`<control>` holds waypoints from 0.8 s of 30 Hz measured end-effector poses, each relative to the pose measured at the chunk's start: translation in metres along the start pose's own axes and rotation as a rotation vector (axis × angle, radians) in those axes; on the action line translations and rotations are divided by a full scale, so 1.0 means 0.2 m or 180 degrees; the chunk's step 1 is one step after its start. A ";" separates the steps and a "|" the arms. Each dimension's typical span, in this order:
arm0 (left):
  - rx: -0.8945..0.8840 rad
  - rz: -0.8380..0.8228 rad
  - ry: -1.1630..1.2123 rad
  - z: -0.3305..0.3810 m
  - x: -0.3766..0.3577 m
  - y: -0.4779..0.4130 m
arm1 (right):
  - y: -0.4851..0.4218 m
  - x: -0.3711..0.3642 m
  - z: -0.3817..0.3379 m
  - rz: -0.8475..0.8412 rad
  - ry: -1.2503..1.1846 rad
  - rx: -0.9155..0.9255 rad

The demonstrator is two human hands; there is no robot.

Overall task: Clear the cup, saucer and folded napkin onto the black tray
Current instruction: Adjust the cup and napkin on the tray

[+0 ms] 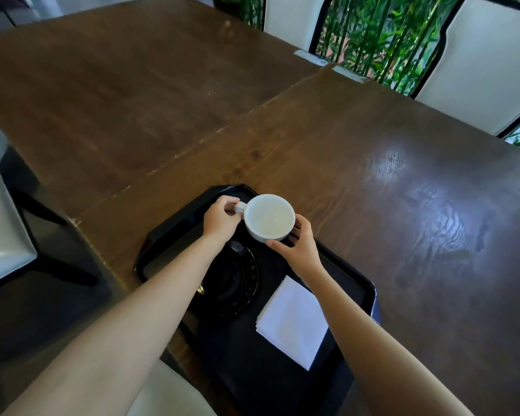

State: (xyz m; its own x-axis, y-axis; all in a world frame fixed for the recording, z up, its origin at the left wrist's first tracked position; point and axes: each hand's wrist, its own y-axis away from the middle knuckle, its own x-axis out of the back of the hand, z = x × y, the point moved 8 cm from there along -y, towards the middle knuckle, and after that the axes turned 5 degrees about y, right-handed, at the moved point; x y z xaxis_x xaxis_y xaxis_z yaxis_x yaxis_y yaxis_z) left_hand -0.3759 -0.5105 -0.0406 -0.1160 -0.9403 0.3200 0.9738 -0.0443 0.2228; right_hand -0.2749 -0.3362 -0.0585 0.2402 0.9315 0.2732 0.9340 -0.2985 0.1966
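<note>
A white cup [269, 217] is held over the far end of the black tray [354, 283]. My left hand [221, 220] pinches its handle. My right hand [297, 246] cups its near right side. Whether the cup rests on the tray or hangs just above it I cannot tell. A black saucer [231, 283] with gold markings lies on the tray under my left forearm, partly hidden. A folded white napkin [293, 322] lies flat on the tray to the right of the saucer, between my forearms.
The tray sits on a long dark wooden table [373, 163] near its front edge. White-backed chairs [478, 64] stand along the far side before green bamboo. Another pale chair seat [0, 226] is at the left.
</note>
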 end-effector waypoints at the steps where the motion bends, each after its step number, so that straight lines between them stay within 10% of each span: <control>1: 0.0004 -0.0021 0.0015 0.00 -0.01 0.00 | 0.01 0.00 0.00 0.0051 -0.0041 0.0005; 24: 0.0224 -0.0306 -0.0162 -0.01 0.00 0.02 | 0.12 0.01 -0.02 0.0379 0.0222 -0.0065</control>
State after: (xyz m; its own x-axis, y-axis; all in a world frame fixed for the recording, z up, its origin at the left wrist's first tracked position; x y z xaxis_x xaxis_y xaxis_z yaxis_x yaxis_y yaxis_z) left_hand -0.3721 -0.5108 -0.0412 -0.2197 -0.9144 0.3401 0.9418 -0.1079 0.3184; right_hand -0.2537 -0.3431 -0.0488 0.3294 0.8727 0.3605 0.8942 -0.4109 0.1777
